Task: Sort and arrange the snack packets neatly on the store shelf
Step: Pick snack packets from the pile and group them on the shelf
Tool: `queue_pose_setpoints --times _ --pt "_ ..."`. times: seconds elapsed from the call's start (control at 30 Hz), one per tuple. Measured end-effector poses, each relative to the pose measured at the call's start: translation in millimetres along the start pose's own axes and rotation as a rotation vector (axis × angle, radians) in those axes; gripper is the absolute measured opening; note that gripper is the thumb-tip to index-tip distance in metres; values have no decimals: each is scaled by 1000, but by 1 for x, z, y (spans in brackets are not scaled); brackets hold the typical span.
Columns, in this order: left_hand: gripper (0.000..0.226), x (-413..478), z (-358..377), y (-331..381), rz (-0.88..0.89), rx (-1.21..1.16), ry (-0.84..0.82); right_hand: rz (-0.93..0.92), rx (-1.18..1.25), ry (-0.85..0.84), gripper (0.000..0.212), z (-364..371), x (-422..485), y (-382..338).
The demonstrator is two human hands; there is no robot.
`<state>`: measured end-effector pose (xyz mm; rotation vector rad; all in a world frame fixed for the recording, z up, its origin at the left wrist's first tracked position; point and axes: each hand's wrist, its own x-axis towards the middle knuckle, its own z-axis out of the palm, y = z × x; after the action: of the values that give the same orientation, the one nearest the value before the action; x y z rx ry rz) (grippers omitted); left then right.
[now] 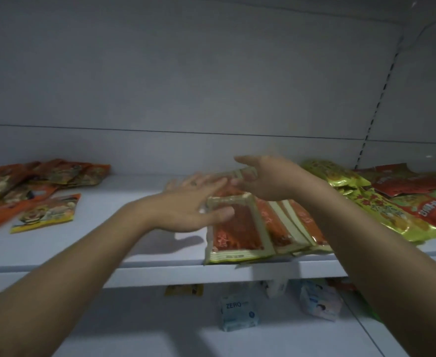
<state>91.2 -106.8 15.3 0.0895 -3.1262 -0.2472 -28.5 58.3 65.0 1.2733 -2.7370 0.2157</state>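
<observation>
several flat red packets (240,228) fanned at the front of a white shelf (95,243)
glossy orange pouches (39,181) heap at far left, cut off by the frame; the left hand (186,204) lays straight, spread fingers on the top pale-bordered rectangle; the right hand (268,181) pinches a blurred packet (228,175) just behind; crinkly green and red bags (381,215) overlap rightward, print unreadable.

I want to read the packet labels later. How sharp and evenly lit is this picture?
Head view: dim, bluish light; left hand and right hand, which grips a packet, are motion-blurred; packet print is mostly unreadable, only "ZERO" on the pale box below; left hand's shadow lies on the shelf; wide lens bows the slotted upright.
</observation>
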Motion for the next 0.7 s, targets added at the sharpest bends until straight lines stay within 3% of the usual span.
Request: queue_pose_setpoints --times 0.07,0.3,0.43,0.57,0.7 --pt "104 -7 -11 -34 -117 43 30 -3 27 -11 72 -2 17 -24" --pt "80 -51 -14 -160 -470 189 156 -111 -59 -170 60 23 94 -142" --pt "81 -89 -6 -220 -628 163 114 -214 -36 -240 56 58 131 -225" --pt "101 -117 9 -254 -595 -14 75 -189 144 -221 40 102 153 -291" --pt "91 -125 4 -270 -570 -76 82 -47 262 -102 46 124 171 -308"
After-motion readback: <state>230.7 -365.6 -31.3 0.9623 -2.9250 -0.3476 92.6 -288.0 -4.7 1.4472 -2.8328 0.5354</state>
